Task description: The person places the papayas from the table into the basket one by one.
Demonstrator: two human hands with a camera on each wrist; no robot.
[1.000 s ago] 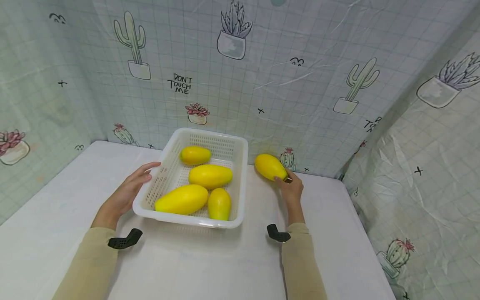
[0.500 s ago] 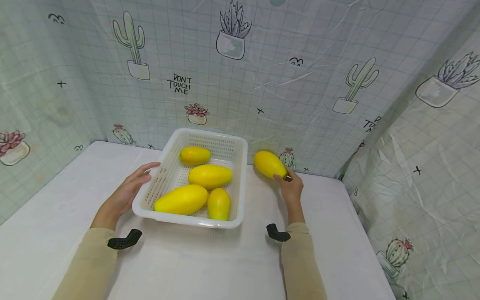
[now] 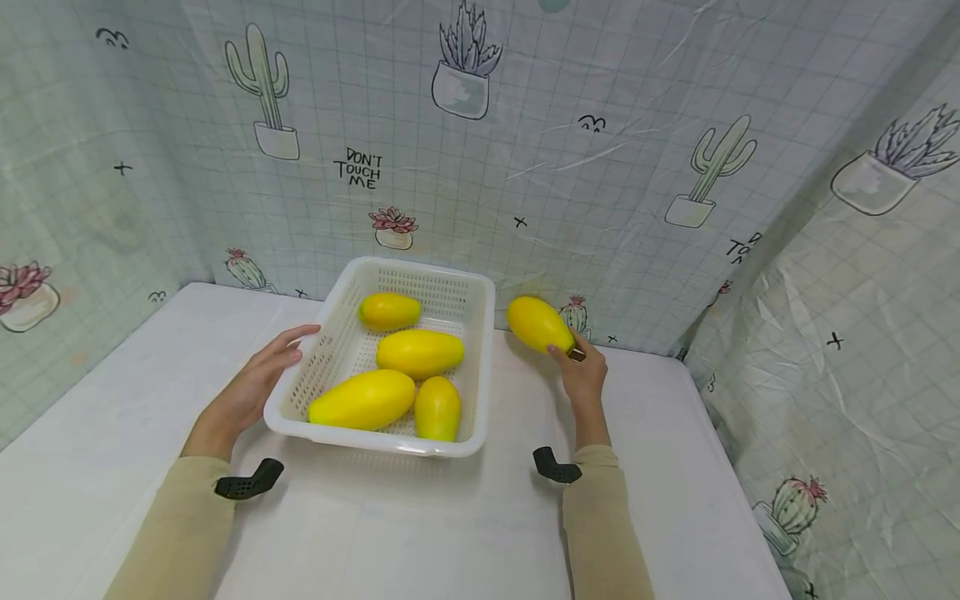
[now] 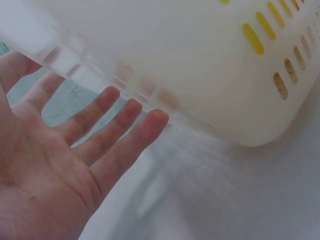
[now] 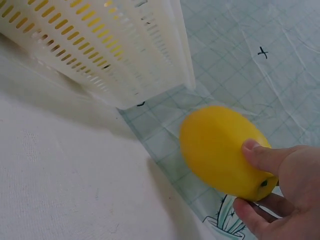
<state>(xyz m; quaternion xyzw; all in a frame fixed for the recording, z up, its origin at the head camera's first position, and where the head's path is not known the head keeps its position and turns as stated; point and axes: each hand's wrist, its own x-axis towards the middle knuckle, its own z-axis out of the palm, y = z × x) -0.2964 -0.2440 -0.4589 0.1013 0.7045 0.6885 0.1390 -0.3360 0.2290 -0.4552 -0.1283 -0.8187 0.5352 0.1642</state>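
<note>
My right hand [image 3: 583, 372] pinches the narrow stem end of a yellow papaya [image 3: 536, 322], to the right of the white basket [image 3: 491, 367]. In the right wrist view the thumb [image 5: 257, 155] lies on top of the papaya [image 5: 217, 150] and fingers curl under its end. The fruit appears raised off the table, near the back curtain. My left hand [image 3: 255, 383] touches the basket's left side. Its fingers are fairly straight against the wall in the left wrist view. Inside the basket lie several yellow papayas [image 3: 420, 353], apart from the held one.
A white-covered table [image 3: 390, 533] lies under both forearms. Behind it hangs a pale curtain [image 3: 555, 175] printed with cactus drawings, with more of it at both sides. A black device [image 3: 557, 467] is strapped on each wrist.
The papaya in my right hand has tilted, its wide far end rising slightly towards the curtain. My left hand and the basket have stayed in place.
</note>
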